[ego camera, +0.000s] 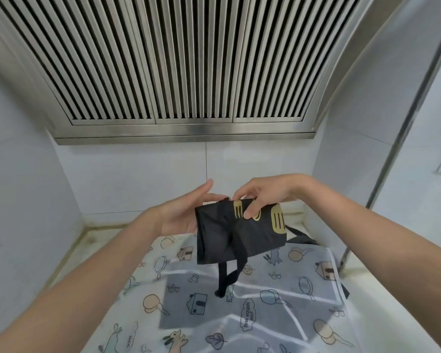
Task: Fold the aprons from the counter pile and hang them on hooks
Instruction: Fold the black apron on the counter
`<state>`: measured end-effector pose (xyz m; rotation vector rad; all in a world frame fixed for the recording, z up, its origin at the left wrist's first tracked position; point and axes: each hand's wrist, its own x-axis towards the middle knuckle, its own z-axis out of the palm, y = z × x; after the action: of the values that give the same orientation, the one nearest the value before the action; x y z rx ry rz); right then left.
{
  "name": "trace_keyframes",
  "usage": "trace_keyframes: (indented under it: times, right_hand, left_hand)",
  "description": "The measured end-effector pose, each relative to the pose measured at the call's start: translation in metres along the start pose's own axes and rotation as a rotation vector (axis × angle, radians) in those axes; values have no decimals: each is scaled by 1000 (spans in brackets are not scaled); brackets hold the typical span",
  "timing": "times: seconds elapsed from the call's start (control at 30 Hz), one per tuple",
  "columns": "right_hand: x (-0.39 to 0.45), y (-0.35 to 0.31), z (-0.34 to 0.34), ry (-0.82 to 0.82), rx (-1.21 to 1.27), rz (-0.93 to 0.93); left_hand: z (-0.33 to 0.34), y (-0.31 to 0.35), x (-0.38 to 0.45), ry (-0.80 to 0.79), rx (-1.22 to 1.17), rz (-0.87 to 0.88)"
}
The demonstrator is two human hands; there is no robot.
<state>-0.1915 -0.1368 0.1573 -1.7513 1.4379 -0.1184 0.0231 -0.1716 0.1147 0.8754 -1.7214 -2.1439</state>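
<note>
A black apron [229, 235] with gold fork and spatula prints is folded into a small bundle and held up above the counter. My right hand [262, 194] pinches its top edge from above, thumb on the gold print. My left hand [181, 212] supports the bundle's left end, fingers stretched behind it. Black straps [227, 278] dangle from the bundle down to the counter. Below lies a translucent white apron [252, 309] printed with houses, rabbits and balloons, spread flat with a dark cloth showing through it. No hooks are in view.
A steel slatted extractor hood [189, 67] hangs overhead. White tiled walls [138, 174] close the back and both sides. A steel pole [392, 154] rises at the right. Another black strap [301, 238] lies behind the bundle on the counter.
</note>
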Motion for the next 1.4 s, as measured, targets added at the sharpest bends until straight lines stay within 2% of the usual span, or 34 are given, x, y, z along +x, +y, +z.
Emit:
trace_keyframes:
  times: [0.13,0.2,0.23,0.3,0.33,0.37,0.47,0.5,0.57,0.63,0.73,0.77,0.8,0.9,0.97,1.03,1.1,1.13,1.17,1.2,1.23,1.27,1.33,1.4]
  right_hand:
    - [-3,-25,-1,45,-278,32]
    - [-1,-27,1,143,-399,47]
    - [2,-27,4,251,-441,14]
    - [3,-27,13,599,-450,-116]
    - [3,-28,18,733,-369,-173]
    - [2,-28,23,780,-280,-203]
    - [3,-23,45,583,-286,-98]
    - [6,-19,52,557,-324,-75]
    - [11,-13,60,620,-308,-87]
    - [11,-11,61,619,-21,-117]
    - [3,4,55,285,837,-273]
    - [-3,10,51,170,992,-316]
    - [-6,18,48,87,1027,-319]
    - [-8,35,41,-121,767,-119]
    - [-4,41,44,-155,567,76]
    - [6,42,45,-17,265,181]
    - [17,43,46,349,14,228]
    - [20,41,44,585,86,203]
    - [21,41,41,833,374,115]
    - [19,37,38,997,742,7]
    - [16,31,33,1066,1066,-122]
    - [14,26,30,1044,1328,-266]
    - [9,13,23,877,1598,-545]
    - [-1,4,11,680,1565,-641]
  left_hand:
    - [16,25,4,100,535,1]
    - [17,29,14,183,768,24]
    - [16,29,19,235,793,37]
    - [7,28,24,336,727,54]
    - [2,27,25,386,663,61]
    - [-4,27,24,437,579,70]
    - [-16,27,19,567,273,118]
    - [-18,27,17,593,210,130]
    - [-20,26,14,621,151,143]
    - [-22,25,9,624,112,152]
    - [-28,24,-4,603,90,147]
    - [-31,26,-10,605,68,160]
    - [-35,28,-16,608,32,177]
    - [-40,38,-30,557,-50,226]
    - [-28,48,-35,483,24,221]
    - [-10,58,-35,374,108,229]
    - [8,64,-34,260,158,250]
    - [15,66,-34,220,165,268]
    - [22,67,-34,196,147,288]
    - [25,67,-33,192,116,316]
    - [27,67,-32,200,78,348]
    - [27,66,-30,218,27,377]
    - [23,62,-27,282,-114,422]
    - [12,60,-24,362,-224,433]
